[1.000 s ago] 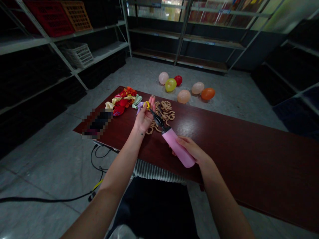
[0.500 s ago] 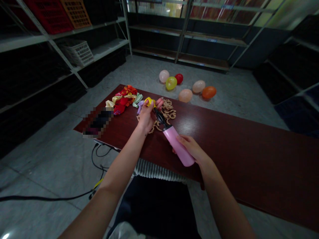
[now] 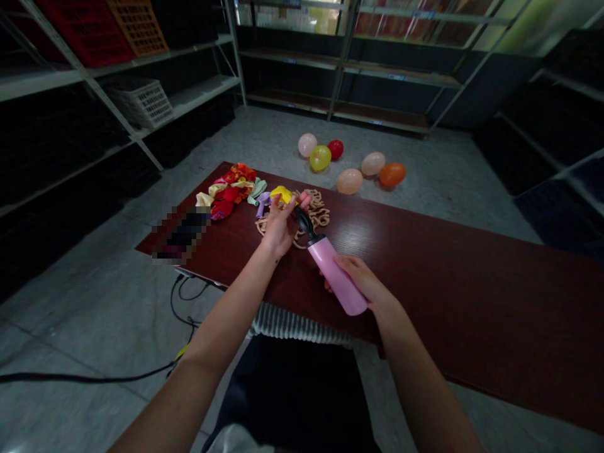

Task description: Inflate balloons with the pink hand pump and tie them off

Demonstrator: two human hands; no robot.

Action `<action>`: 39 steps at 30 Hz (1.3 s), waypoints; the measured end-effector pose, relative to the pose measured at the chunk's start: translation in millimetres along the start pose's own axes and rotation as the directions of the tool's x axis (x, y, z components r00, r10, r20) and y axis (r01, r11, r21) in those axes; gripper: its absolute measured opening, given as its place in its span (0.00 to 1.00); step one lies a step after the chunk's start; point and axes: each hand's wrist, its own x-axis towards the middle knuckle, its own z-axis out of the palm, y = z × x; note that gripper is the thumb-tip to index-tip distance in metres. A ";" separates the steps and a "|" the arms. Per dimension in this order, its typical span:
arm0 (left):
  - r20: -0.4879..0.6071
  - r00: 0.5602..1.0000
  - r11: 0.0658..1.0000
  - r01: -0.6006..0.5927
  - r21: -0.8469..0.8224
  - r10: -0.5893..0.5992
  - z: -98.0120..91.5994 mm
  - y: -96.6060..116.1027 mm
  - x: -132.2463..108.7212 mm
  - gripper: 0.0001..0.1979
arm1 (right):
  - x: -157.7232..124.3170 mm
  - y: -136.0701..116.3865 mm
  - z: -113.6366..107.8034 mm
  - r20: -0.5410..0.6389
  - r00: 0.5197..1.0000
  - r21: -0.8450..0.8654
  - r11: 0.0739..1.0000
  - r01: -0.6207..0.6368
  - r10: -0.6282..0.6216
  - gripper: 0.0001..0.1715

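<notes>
Gripping a pink pump (image 3: pixel 337 278) in the right hand (image 3: pixel 361 279), with fingers wrapped round its middle and fingertips showing on the far side; holding it tilted above the worktop (image 3: pixel 425 270), black nozzle (image 3: pixel 306 221) pointing up and away toward the left hand (image 3: pixel 278 233); pinching there, between left thumb and fingers, a limp yellow balloon (image 3: pixel 282 194), right beside the nozzle's end, with other fingertips reaching past it; impossible to tell, behind that hand, whether fitted over the tip or only held near; lying on the worktop around and beyond the left hand, tan cord-like coils (image 3: pixel 321 217); just left of these, a lilac balloon (image 3: pixel 263 204) and a pale green balloon (image 3: pixel 257 190), both limp; farther left, a heap of mostly red limp balloons (image 3: pixel 224 209); on the floor (image 3: pixel 448 170) beyond, six inflated balloons (image 3: pixel 350 181) in two groups of three.
</notes>
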 end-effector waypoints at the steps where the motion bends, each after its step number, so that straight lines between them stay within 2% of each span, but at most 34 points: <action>1: -0.007 1.000 0.999 0.014 -0.030 -0.014 0.9 -0.6 -1.3 0.27 | -0.2 -0.1 0.1 -0.002 1.000 0.011 1.000 0.000 0.000 0.30; 4: -0.010 0.999 0.996 0.044 -0.082 -0.045 2.5 -2.5 -5.0 0.31 | -1.2 -0.2 -0.6 0.008 1.000 0.034 0.999 0.008 -0.008 0.32; 10: 0.016 0.996 0.995 0.088 -0.037 -0.087 2.2 -4.4 -6.1 0.23 | -1.6 0.2 -2.8 0.020 1.000 0.068 0.997 0.023 -0.024 0.32; 15: 0.043 0.998 0.999 0.044 0.005 -0.044 2.6 -6.6 -6.0 0.19 | -3.1 -0.9 -2.7 0.095 0.995 0.144 0.989 -0.021 0.007 0.34; 18: 0.053 0.992 0.993 0.118 0.015 -0.118 2.8 -8.3 -9.0 0.21 | -4.0 -1.3 -4.0 0.146 0.989 0.204 0.979 -0.028 -0.002 0.33; 22: 0.063 0.981 0.982 0.187 -0.018 -0.185 3.5 -5.3 -12.3 0.24 | -4.4 -1.5 -5.8 0.211 0.976 0.282 0.954 -0.104 0.044 0.32; 25: 0.112 0.976 0.979 0.195 -0.059 -0.187 2.4 -1.1 -11.2 0.24 | -3.8 -0.8 -6.2 0.277 0.957 0.329 0.927 -0.179 0.086 0.33; 29: 0.110 0.977 0.975 0.195 -0.103 -0.184 -1.1 0.2 -8.0 0.25 | -2.7 0.9 -6.7 0.345 0.932 0.374 0.895 -0.243 0.109 0.33; 33: 0.133 0.969 0.970 0.223 -0.096 -0.209 -1.4 -2.2 -9.4 0.23 | -3.6 0.4 -7.0 0.356 0.926 0.398 0.876 -0.274 0.127 0.32; 39: 0.160 0.940 0.940 0.320 -0.118 -0.301 5.3 -2.7 -18.5 0.22 | -6.1 -0.5 -8.2 0.329 0.940 0.413 0.882 -0.228 0.089 0.32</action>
